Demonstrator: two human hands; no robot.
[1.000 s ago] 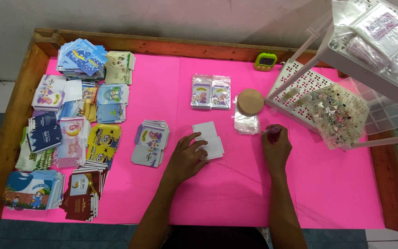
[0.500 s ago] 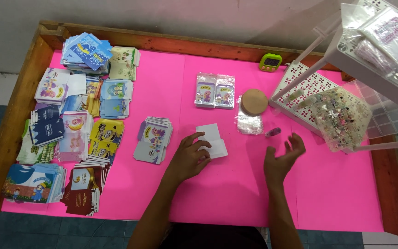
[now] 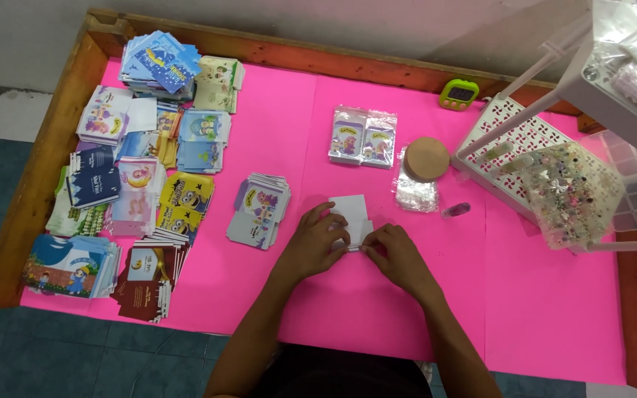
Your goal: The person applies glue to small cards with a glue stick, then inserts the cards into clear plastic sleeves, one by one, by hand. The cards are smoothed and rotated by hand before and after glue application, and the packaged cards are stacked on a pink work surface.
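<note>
Both hands meet mid-surface, forearms angled in from the near edge. Left hand lies palm-down, fingers curled on the white card; right hand pinches its right edge. Card lies flat on the pink surface, right of a printed card stack.

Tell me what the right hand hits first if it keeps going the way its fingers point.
The right hand points up-left at the white card, already touching its edge. Beyond that, probably the left hand.
</note>
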